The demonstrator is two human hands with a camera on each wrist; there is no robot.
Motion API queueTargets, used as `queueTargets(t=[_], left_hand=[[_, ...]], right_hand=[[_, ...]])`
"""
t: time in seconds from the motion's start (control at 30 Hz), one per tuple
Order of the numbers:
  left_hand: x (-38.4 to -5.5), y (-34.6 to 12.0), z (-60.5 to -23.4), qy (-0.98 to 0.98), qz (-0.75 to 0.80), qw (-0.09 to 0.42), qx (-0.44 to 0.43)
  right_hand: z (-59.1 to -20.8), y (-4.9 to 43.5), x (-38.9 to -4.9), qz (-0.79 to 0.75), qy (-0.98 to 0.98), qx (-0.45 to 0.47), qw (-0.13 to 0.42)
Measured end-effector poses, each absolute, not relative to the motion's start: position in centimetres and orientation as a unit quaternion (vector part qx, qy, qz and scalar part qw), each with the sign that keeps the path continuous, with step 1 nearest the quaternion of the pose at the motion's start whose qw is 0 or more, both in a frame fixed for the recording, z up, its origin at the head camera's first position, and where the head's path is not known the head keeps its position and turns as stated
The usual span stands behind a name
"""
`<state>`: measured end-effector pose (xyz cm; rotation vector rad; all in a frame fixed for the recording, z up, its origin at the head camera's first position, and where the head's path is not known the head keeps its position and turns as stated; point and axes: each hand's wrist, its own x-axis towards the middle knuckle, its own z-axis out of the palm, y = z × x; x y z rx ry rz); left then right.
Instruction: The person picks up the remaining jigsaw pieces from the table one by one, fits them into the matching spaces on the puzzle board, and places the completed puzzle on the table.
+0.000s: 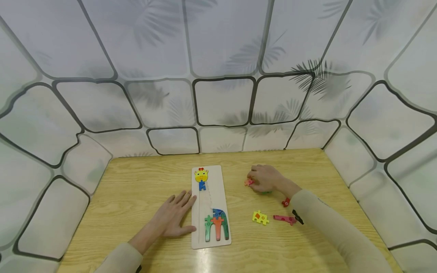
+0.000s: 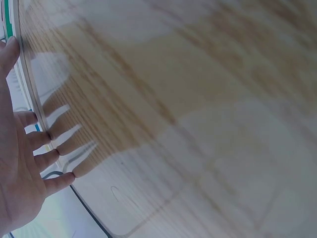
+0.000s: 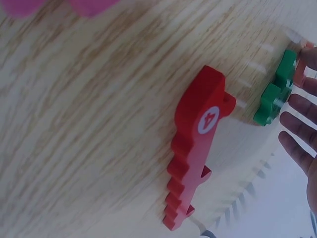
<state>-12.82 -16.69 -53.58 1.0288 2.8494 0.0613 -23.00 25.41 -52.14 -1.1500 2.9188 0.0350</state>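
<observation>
On the table lies a pale giraffe puzzle board (image 1: 211,199). It holds a yellow giraffe head (image 1: 201,175), a small blue neck piece (image 1: 202,185) and several blue, green and orange body and leg pieces (image 1: 217,223). My left hand (image 1: 172,216) lies flat with fingers spread, its fingertips and thumb at the board's left edge. Right of the board, my right hand (image 1: 268,178) pinches a pinkish-orange puzzle piece (image 1: 249,182) between thumb and fingers, close over the table. Under that hand sits a green puzzle piece (image 3: 275,94), partly hidden in the head view.
Near my right forearm lie a red bumpy piece numbered 4 (image 3: 198,144), a long pink piece (image 1: 285,218) and a yellow piece with orange spots (image 1: 260,217). A patterned white curtain (image 1: 223,100) closes off the table's back and sides.
</observation>
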Motion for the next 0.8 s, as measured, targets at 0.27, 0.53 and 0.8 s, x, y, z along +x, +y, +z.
queueTargets(t=[0.27,0.53,0.8], left_hand=[[-12.81,-16.64,-53.53,0.939,0.025,0.059,0.338],[-12.79,-16.68,-53.56,0.939,0.029,0.057,0.338],[-12.78,-16.72,-53.83,0.939,0.023,0.049,0.339]], right_hand=[[-52.18,25.33,-23.03,0.022,0.931,-0.364,-0.007],[-52.08,25.09,-22.84,0.021,0.933,-0.36,-0.004],[-52.33,24.98,-22.65,0.034,0.93,-0.365,-0.025]])
